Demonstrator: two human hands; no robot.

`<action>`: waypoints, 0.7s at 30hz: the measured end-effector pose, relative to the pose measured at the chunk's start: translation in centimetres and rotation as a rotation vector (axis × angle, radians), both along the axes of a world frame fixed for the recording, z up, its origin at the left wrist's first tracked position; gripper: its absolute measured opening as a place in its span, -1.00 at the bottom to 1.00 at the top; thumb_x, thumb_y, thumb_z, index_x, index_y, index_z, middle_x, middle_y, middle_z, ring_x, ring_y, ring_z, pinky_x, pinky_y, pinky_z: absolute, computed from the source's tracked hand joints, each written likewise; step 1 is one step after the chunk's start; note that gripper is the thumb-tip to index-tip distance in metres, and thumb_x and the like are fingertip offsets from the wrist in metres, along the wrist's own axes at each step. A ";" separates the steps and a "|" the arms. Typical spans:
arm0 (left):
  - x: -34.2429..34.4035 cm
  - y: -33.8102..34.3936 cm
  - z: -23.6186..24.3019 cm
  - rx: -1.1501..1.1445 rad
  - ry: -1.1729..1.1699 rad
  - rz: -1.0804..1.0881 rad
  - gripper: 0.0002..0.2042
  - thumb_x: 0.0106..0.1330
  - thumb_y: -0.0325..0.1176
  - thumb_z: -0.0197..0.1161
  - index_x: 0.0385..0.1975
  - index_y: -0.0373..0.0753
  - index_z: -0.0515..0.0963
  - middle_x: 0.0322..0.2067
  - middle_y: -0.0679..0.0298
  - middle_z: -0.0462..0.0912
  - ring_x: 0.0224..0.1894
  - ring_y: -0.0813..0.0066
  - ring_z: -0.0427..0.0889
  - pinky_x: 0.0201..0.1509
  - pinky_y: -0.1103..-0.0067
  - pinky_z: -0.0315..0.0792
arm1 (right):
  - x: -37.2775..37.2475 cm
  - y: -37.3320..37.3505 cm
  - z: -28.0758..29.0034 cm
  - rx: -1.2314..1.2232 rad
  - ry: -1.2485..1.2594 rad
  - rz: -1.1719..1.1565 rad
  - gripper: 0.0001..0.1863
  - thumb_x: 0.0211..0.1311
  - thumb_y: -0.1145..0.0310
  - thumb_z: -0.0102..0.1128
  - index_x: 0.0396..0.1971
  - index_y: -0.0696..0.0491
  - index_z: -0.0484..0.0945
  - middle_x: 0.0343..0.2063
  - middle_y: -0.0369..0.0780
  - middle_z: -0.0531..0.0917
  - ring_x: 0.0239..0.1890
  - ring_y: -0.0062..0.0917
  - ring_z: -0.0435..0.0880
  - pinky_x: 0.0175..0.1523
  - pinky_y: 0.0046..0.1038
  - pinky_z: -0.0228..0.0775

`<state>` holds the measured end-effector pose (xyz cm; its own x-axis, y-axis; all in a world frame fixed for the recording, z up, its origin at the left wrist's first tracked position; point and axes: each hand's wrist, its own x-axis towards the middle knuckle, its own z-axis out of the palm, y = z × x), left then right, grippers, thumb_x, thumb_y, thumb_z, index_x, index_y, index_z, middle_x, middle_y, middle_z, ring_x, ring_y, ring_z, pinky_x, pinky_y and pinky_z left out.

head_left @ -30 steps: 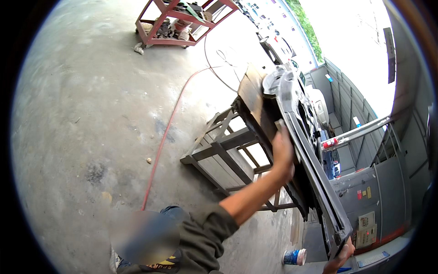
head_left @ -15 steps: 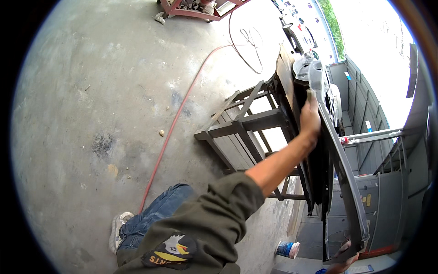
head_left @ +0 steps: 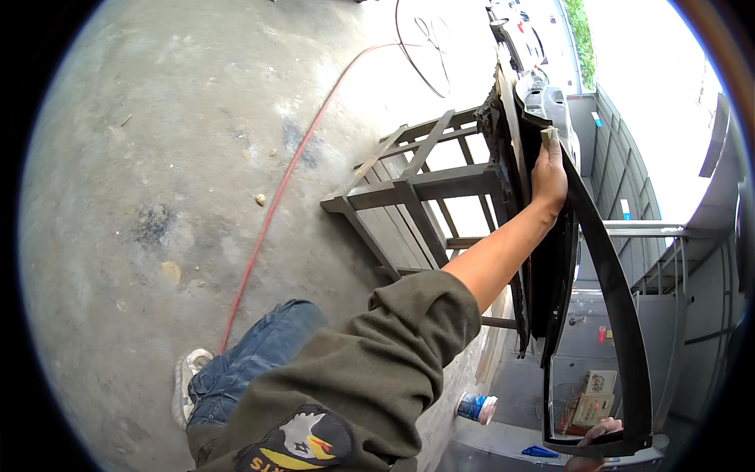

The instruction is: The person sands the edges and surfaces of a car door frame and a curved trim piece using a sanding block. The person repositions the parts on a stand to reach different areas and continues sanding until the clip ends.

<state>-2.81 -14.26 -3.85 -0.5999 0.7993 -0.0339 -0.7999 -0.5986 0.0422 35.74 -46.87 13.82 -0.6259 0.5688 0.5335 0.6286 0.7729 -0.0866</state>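
A dark car door (head_left: 617, 303) with an open window frame stands tilted against a metal stand (head_left: 452, 185). My left hand (head_left: 549, 179) reaches out to the upper part of the door, closed on a small tan block (head_left: 550, 137). Its fingers lie against the dark panel, and some are hidden. Low on the right, my right hand (head_left: 604, 429) grips the end of the window frame; only its fingers show. Cardboard-like sheet and ragged dark padding (head_left: 491, 118) line the stand's edge behind the door.
A red hose (head_left: 285, 177) runs across the concrete floor to my left. A small paint bucket (head_left: 476, 407) stands below the stand. Grey cabinets (head_left: 578, 346) and an electrical box (head_left: 594, 397) are at the right. Silvery car parts (head_left: 546, 102) lie beyond the door.
The door has turned, so its window frame shows wider and its face looks darker. My left hand has shifted slightly up and right in view. The whole view has moved a little.
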 end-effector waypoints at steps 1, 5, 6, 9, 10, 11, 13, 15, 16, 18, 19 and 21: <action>0.5 0.1 0.1 0.019 -0.030 -0.006 -0.37 0.61 0.16 -0.23 0.39 -0.21 0.35 0.17 -0.11 0.59 0.27 -0.09 0.52 0.31 0.33 0.35 | -0.3 0.1 -0.1 -0.025 0.038 -0.021 -0.24 0.25 -0.40 -0.03 -0.11 0.12 0.48 -0.35 -0.18 0.51 -0.29 -0.41 0.47 0.09 -0.11 0.26; 3.8 -5.8 2.3 -0.113 0.018 -0.077 -0.43 0.63 0.06 -0.22 0.30 -0.31 0.39 0.00 -0.27 0.60 0.12 -0.30 0.53 0.21 0.23 0.39 | -1.6 -0.3 0.3 -0.088 0.110 -0.064 -0.30 0.30 -0.34 -0.08 -0.20 0.13 0.46 -0.42 -0.21 0.47 -0.39 -0.50 0.42 -0.09 -0.28 0.23; 4.5 -8.4 2.9 -0.093 -0.009 -0.078 -0.45 0.64 0.03 -0.22 0.25 -0.36 0.41 -0.03 -0.26 0.61 0.12 -0.30 0.53 0.19 0.22 0.39 | -2.1 -0.4 0.4 -0.101 0.114 -0.073 -0.32 0.31 -0.32 -0.09 -0.22 0.13 0.45 -0.44 -0.22 0.46 -0.41 -0.52 0.41 -0.13 -0.33 0.22; 6.5 -16.8 4.4 -0.056 0.072 -0.066 -0.48 0.66 -0.14 -0.20 0.48 -0.28 0.16 0.27 -0.21 0.43 0.29 -0.17 0.46 0.35 0.26 0.30 | -3.9 -0.8 1.0 -0.134 0.126 -0.109 -0.35 0.35 -0.28 -0.12 -0.29 0.14 0.44 -0.50 -0.24 0.43 -0.48 -0.58 0.37 -0.26 -0.46 0.19; 7.4 -19.4 4.9 -0.028 0.072 -0.075 -0.47 0.65 -0.19 -0.19 0.53 -0.27 0.07 0.37 -0.19 0.33 0.39 -0.14 0.37 0.44 0.27 0.24 | -4.7 -0.9 1.2 -0.149 0.134 -0.131 -0.36 0.37 -0.26 -0.13 -0.31 0.14 0.43 -0.52 -0.25 0.42 -0.51 -0.60 0.36 -0.31 -0.50 0.18; 8.3 -21.8 5.5 0.001 0.055 -0.022 -0.46 0.64 -0.22 -0.17 0.54 -0.28 0.04 0.43 -0.17 0.23 0.45 -0.09 0.26 0.49 0.29 0.17 | -5.5 -0.8 1.3 -0.171 0.141 -0.151 -0.37 0.38 -0.25 -0.14 -0.33 0.14 0.42 -0.54 -0.26 0.41 -0.53 -0.62 0.34 -0.35 -0.55 0.17; 10.4 -26.3 6.4 0.052 0.059 0.132 -0.43 0.63 -0.27 -0.14 0.55 -0.33 -0.02 0.52 -0.11 0.04 0.56 0.02 0.07 0.57 0.34 0.03 | -7.2 -0.7 1.1 -0.193 0.151 -0.190 -0.38 0.41 -0.22 -0.16 -0.38 0.15 0.41 -0.57 -0.27 0.39 -0.58 -0.67 0.32 -0.44 -0.64 0.15; 12.1 -27.8 6.4 0.117 0.118 0.266 -0.42 0.62 -0.30 -0.12 0.55 -0.36 -0.04 0.57 -0.07 -0.10 0.61 0.09 -0.09 0.60 0.37 -0.07 | -8.6 -0.5 0.6 -0.154 0.167 -0.166 -0.41 0.40 -0.22 -0.16 -0.41 0.10 0.36 -0.60 -0.30 0.33 -0.61 -0.69 0.25 -0.48 -0.65 0.09; 12.5 -27.9 6.1 0.164 0.158 0.294 -0.42 0.62 -0.31 -0.12 0.55 -0.37 -0.04 0.58 -0.05 -0.14 0.62 0.09 -0.16 0.61 0.35 -0.10 | -9.1 -0.4 0.2 -0.133 0.177 -0.156 -0.42 0.40 -0.23 -0.16 -0.43 0.07 0.34 -0.61 -0.31 0.29 -0.62 -0.70 0.22 -0.49 -0.65 0.05; 11.9 -26.6 5.2 0.192 0.160 0.354 -0.42 0.61 -0.33 -0.12 0.55 -0.33 -0.04 0.58 -0.03 -0.15 0.61 0.06 -0.16 0.62 0.31 -0.09 | -9.8 -0.3 -0.5 -0.088 0.202 -0.137 -0.44 0.40 -0.24 -0.15 -0.46 0.02 0.29 -0.64 -0.34 0.23 -0.64 -0.72 0.16 -0.53 -0.66 -0.02; 10.7 -25.0 5.1 0.168 0.123 0.393 -0.42 0.60 -0.35 -0.11 0.56 -0.29 -0.04 0.58 -0.03 -0.11 0.60 0.02 -0.09 0.61 0.29 -0.05 | -10.0 -0.3 -0.7 -0.116 0.184 -0.085 -0.45 0.40 -0.24 -0.15 -0.47 -0.01 0.26 -0.65 -0.36 0.20 -0.65 -0.73 0.12 -0.55 -0.67 -0.05; 7.2 -21.1 4.3 0.100 0.084 0.391 -0.43 0.61 -0.33 -0.11 0.56 -0.25 -0.02 0.56 -0.06 -0.06 0.58 -0.01 -0.01 0.60 0.27 0.02 | -10.1 -0.4 -1.2 -0.087 0.175 -0.082 -0.44 0.40 -0.25 -0.15 -0.46 0.01 0.28 -0.64 -0.35 0.23 -0.66 -0.73 0.15 -0.57 -0.67 -0.04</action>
